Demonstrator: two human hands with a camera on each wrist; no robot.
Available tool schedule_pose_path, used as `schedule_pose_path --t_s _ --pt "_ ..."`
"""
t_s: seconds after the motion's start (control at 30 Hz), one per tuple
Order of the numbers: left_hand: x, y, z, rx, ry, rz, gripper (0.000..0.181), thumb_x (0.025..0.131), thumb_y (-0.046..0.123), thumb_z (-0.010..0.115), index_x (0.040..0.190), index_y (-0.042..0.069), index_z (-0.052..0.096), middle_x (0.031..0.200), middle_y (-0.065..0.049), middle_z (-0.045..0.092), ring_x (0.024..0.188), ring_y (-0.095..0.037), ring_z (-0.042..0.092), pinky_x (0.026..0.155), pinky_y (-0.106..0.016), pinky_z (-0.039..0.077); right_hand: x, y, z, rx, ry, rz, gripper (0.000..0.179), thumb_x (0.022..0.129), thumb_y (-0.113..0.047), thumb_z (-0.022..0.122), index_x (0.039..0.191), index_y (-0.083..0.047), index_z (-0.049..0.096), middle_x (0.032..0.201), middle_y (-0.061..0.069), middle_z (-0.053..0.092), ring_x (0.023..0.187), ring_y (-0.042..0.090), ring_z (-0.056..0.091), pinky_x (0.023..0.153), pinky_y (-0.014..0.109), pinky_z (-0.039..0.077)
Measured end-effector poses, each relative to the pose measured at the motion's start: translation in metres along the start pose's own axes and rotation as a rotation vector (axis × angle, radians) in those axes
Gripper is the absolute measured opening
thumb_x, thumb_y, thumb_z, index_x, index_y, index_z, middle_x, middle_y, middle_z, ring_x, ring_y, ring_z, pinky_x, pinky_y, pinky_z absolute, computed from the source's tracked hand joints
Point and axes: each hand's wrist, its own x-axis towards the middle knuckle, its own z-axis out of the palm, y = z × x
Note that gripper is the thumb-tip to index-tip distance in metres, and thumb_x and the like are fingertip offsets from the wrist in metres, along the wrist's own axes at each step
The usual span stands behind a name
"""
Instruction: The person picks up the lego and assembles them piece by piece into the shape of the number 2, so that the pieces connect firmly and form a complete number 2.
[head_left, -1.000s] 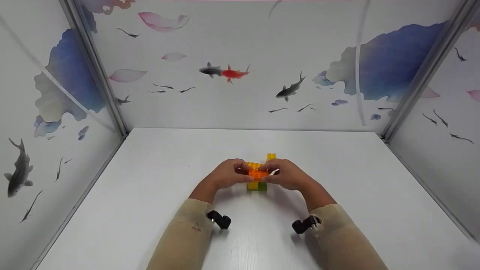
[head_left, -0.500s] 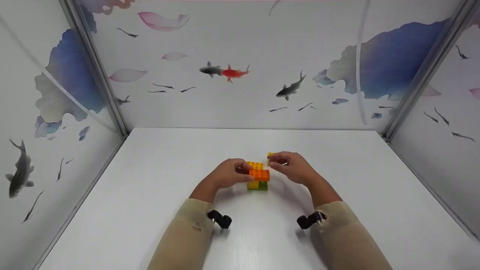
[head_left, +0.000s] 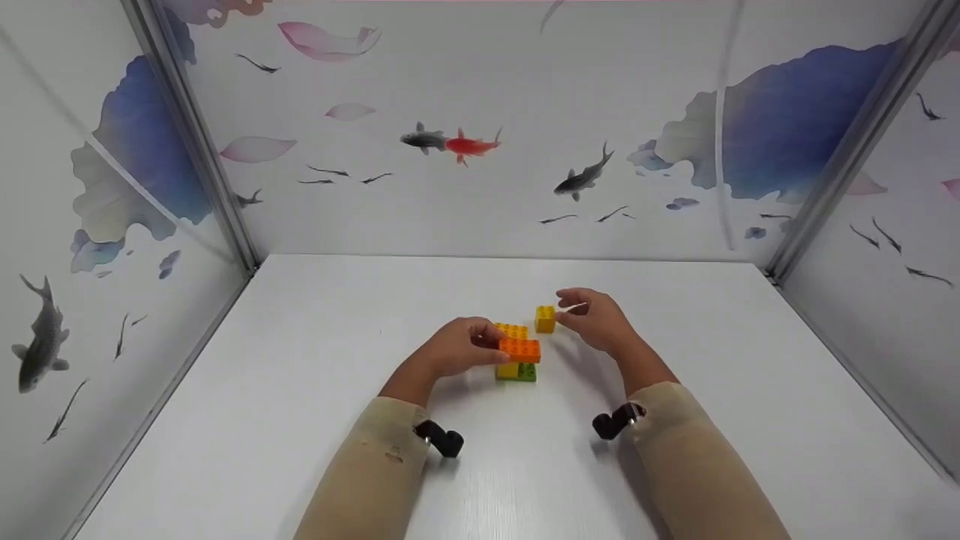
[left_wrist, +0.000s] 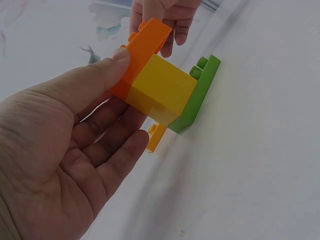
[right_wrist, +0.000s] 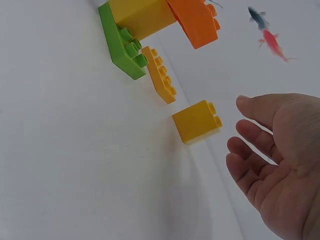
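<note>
My left hand (head_left: 461, 349) pinches an orange building brick (head_left: 520, 350) between thumb and fingers. That brick tops a stack, with a yellow brick (left_wrist: 164, 89) under it and a flat green brick (left_wrist: 199, 95) at the bottom, as the left wrist view shows. Beyond the stack lies a flat yellow-orange brick (right_wrist: 159, 75), partly hidden in the head view. Farther right a loose yellow brick (head_left: 545, 319) stands with its studs up. Beside it is my right hand (head_left: 596, 321), fingers loosely bent and holding nothing, thumb near the brick's right side.
A white tabletop (head_left: 337, 315) carries the bricks. White panels (head_left: 480, 202) with painted fish enclose it at the back and both sides, joined by metal corner posts (head_left: 187, 142). A black mount (head_left: 616, 422) sticks out from each sleeve.
My right hand has left the orange brick and moved right and away, over to the loose yellow brick's right side. The left hand stays in place on the orange brick.
</note>
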Motion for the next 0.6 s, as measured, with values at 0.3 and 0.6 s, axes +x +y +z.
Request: schedule_pose_path --t_s 0.3,0.6 --pt "0.000 -0.001 0.000 -0.009 0.000 -0.009 0.028 0.089 0.040 0.089 0.111 0.030 0.074 0.121 0.007 0.070 0.117 -0.021 0.063 0.111 -0.041 0.055 0.017 0.004 0.011 0.049 -0.065 0.146 0.057 0.102 -0.027 0.075 0.155 -0.023 0.055 0.155 0.003 0.060 0.140 0.028 0.059 0.115 0.046 0.054" --pt "-0.002 0.001 0.001 -0.016 -0.001 -0.014 0.031 0.088 0.041 0.089 0.112 0.030 0.074 0.120 0.006 0.071 0.116 -0.021 0.064 0.109 -0.040 0.055 0.020 0.011 0.017 0.042 -0.067 0.154 0.053 0.101 -0.026 0.076 0.151 -0.021 0.060 0.149 0.006 0.063 0.136 0.028 0.060 0.116 0.045 0.053"
